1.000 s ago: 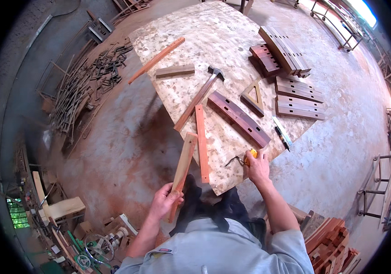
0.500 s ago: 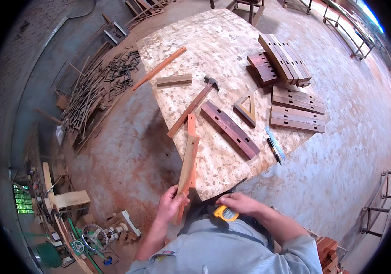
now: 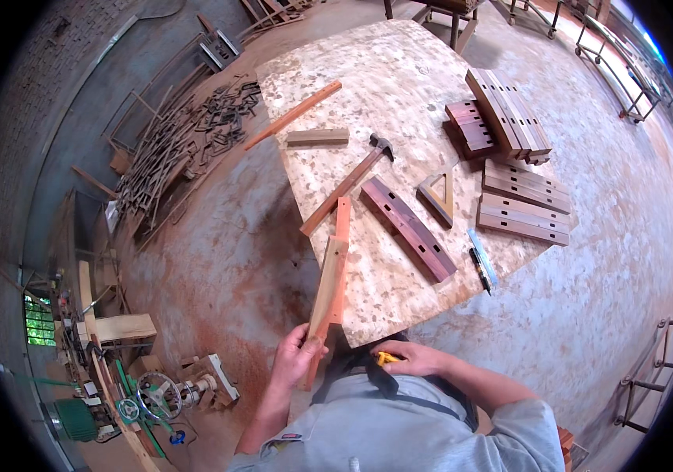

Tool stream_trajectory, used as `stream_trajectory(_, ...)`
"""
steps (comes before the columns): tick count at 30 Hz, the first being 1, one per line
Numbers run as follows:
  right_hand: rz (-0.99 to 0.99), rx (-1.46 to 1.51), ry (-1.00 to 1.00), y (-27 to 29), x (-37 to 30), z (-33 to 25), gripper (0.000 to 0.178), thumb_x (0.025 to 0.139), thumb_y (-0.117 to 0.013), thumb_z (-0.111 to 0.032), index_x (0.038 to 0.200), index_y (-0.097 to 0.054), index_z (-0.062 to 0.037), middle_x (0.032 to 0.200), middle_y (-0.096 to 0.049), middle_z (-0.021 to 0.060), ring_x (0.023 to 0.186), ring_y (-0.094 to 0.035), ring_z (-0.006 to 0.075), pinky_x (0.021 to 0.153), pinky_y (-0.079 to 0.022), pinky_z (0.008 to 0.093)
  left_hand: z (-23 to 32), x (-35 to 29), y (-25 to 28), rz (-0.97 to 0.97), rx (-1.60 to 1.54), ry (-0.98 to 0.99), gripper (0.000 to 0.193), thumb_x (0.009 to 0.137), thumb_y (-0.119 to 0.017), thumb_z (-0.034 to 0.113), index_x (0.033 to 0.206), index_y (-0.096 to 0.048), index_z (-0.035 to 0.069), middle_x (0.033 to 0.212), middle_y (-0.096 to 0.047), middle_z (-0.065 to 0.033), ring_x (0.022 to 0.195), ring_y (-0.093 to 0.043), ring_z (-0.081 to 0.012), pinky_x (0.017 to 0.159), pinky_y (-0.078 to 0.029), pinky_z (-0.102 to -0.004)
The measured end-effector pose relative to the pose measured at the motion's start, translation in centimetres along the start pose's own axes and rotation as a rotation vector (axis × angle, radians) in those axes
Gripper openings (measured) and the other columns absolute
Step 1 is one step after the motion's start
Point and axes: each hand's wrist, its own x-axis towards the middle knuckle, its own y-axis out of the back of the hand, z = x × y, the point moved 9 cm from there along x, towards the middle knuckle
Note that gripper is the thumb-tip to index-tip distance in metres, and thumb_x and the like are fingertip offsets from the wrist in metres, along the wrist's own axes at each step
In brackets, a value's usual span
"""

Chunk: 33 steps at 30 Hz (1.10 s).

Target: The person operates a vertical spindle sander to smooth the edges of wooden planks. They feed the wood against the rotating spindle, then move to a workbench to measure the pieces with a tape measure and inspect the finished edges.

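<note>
My left hand (image 3: 295,359) is closed around the lower end of a pale wooden strip (image 3: 326,283), which lies against a longer orange-brown strip (image 3: 342,217) at the table's near left edge. At my waist my right hand (image 3: 411,359) grips a yellow tape measure (image 3: 387,358), mostly covered by the fingers. Beyond the strips rests a claw hammer (image 3: 348,186) with a wooden handle. To its right lies a dark reddish board (image 3: 405,226) with slots cut in it. A wooden triangle square (image 3: 428,197) sits farther right.
Slotted boards are stacked on the right of the speckled table (image 3: 368,71). A black marker (image 3: 479,271) lies beside a blue strip (image 3: 483,253). A short wood block (image 3: 317,138) and another orange strip (image 3: 293,115) lie far left. Machinery with a handwheel (image 3: 159,395) stands lower left.
My right hand has turned and drawn the tape measure in against my waist, so less of its yellow case shows. My left hand keeps its hold; the whole view has shifted slightly.
</note>
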Motion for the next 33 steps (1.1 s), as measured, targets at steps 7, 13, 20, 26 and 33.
stream_trajectory(7,0.135,-0.150,-0.073,4.5,2.7,-4.9,0.062,0.077,-0.068,-0.036,0.122,-0.047,0.0010,0.106,-0.060,0.0199,0.101,-0.058,0.0304,0.087,-0.046,0.0365,1.3,0.2,-0.6,-0.078,-0.100,0.023,0.035,0.092,-0.056,0.022,0.118,-0.051,-0.001,0.099,-0.061,-0.0098,0.079,-0.063,-0.0157,0.071,-0.052,-0.0292)
stream_trajectory(13,0.049,-0.066,0.212,2.1,6.7,-11.4,0.066,0.076,-0.071,-0.032,0.124,-0.041,0.0014,0.101,-0.060,0.0238,0.096,-0.060,0.0357,0.085,-0.047,0.0388,3.2,0.3,-2.4,-0.189,-0.237,0.028,0.038,0.091,-0.058,0.024,0.119,-0.051,-0.001,0.097,-0.061,-0.0096,0.079,-0.063,-0.0157,0.072,-0.052,-0.0286)
stream_trajectory(20,-0.054,-0.239,0.056,0.1,8.2,-8.6,0.066,0.077,-0.069,-0.039,0.124,-0.043,0.0000,0.104,-0.060,0.0219,0.098,-0.059,0.0353,0.086,-0.046,0.0384,2.4,-0.2,-1.2,-0.119,-0.148,0.047,0.029,0.091,-0.052,0.013,0.115,-0.051,-0.002,0.095,-0.060,-0.0088,0.078,-0.061,-0.0165,0.071,-0.051,-0.0307)
stream_trajectory(26,-0.121,-0.370,-0.230,5.1,4.3,0.9,0.047,0.087,-0.054,-0.048,0.106,-0.064,-0.0057,0.093,-0.065,0.0161,0.088,-0.061,0.0266,0.080,-0.047,0.0355,2.1,-1.9,3.4,-0.031,-0.119,0.060,0.028,0.091,-0.053,0.013,0.115,-0.051,-0.002,0.096,-0.060,-0.0097,0.075,-0.063,-0.0176,0.068,-0.052,-0.0312)
stream_trajectory(33,0.065,-0.111,-0.266,8.6,-0.8,3.2,0.024,0.090,-0.056,-0.024,0.095,-0.067,-0.0037,0.076,-0.065,0.0045,0.062,-0.059,0.0137,0.060,-0.049,0.0281,1.9,-2.6,3.6,0.023,-0.085,0.066,0.034,0.091,-0.052,0.013,0.122,-0.049,0.000,0.107,-0.061,-0.0097,0.077,-0.064,-0.0171,0.067,-0.052,-0.0295)
